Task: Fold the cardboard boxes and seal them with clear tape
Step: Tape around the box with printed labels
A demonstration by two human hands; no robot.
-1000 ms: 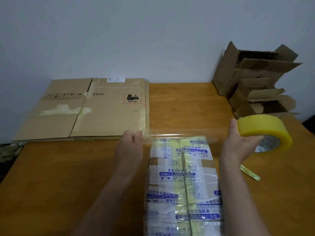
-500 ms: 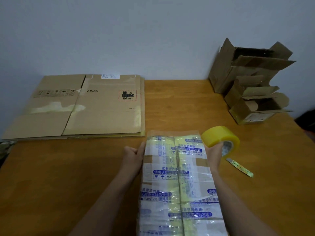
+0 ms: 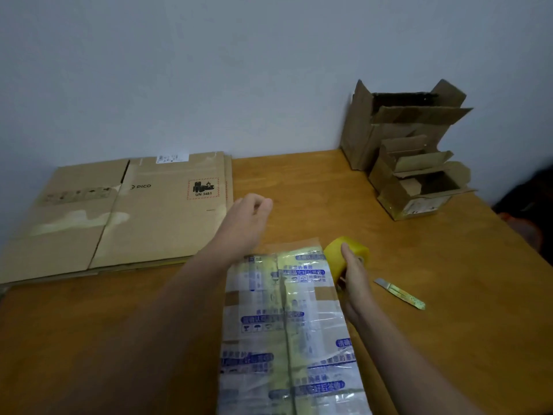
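Note:
A cardboard box point(image 3: 287, 330) covered in printed clear tape stands in front of me, its top face running from the near edge to mid-table. My right hand point(image 3: 354, 277) grips a yellowish roll of clear tape point(image 3: 335, 250) against the box's far right corner. My left hand point(image 3: 250, 215) hovers beyond the box's far left corner, fingers loosely curled and holding nothing.
A stack of flattened cardboard boxes point(image 3: 119, 214) lies at the back left of the wooden table point(image 3: 449, 295). Two folded open boxes point(image 3: 407, 151) stand at the back right by the wall. A small utility knife point(image 3: 399, 293) lies right of the tape roll.
A stretched strip of tape was lowered onto the box's far edge. My right hand brought the roll down beside the box. My left hand then let go and lifted away to the far left.

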